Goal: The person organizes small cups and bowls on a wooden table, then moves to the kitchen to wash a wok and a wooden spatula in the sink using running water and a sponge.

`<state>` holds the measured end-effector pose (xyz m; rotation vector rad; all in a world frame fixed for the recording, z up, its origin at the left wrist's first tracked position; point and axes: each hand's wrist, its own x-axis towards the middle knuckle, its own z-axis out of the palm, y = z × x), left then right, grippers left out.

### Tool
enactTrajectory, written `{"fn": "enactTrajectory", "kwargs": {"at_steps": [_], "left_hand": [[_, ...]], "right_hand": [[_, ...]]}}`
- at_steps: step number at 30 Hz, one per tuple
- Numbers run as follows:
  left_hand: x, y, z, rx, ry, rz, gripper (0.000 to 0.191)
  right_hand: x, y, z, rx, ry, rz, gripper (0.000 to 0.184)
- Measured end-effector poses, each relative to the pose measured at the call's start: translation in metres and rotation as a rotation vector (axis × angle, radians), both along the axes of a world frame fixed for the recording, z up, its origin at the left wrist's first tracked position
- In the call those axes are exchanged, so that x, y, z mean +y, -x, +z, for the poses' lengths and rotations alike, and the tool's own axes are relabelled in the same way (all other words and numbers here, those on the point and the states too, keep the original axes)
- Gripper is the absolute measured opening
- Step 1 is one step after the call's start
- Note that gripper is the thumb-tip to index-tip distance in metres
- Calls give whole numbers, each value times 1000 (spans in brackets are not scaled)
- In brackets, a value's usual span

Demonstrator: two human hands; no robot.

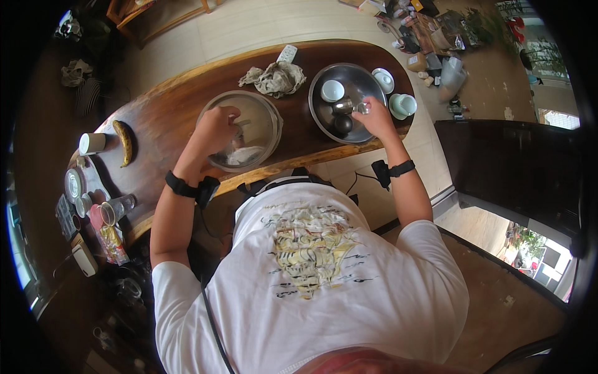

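Note:
My right hand pinches a small clear glass cup over the right side of a metal basin. Inside that basin are a white bowl-shaped cup, a metal cup or strainer and a dark round piece. My left hand hangs above the left rim of a second, shiny basin, fingers curled. Whether anything is between those fingers is hidden. Beyond the right basin stand a white lidded cup on a saucer and a pale green cup on a dish.
Both basins stand on a wooden slab table. Behind them lie a crumpled cloth and a white power strip. Leftward are a banana, a white cup and clear plastic cups. A dark screen-like panel stands at right.

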<state>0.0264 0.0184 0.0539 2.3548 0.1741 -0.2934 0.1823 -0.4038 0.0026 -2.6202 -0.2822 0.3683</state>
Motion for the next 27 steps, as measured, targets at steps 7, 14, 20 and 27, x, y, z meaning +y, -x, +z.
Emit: {"fn": "enactTrajectory", "kwargs": {"at_steps": [7,14,20,27], "left_hand": [[-5,4,-13,-34,-18,30,33],[-4,5,-24,-15,34,53,34],[-3,10,-27,9,51,87,36],[-3,12,-19,-8,37,69,37]], "right_hand": [[33,-20,15,-214,-234,191,51],[76,-30,6,-234,-39,412,52],[78,-32,-11,-297,27,432,51],[77,-26,-17,-369,82,431,53]]}}
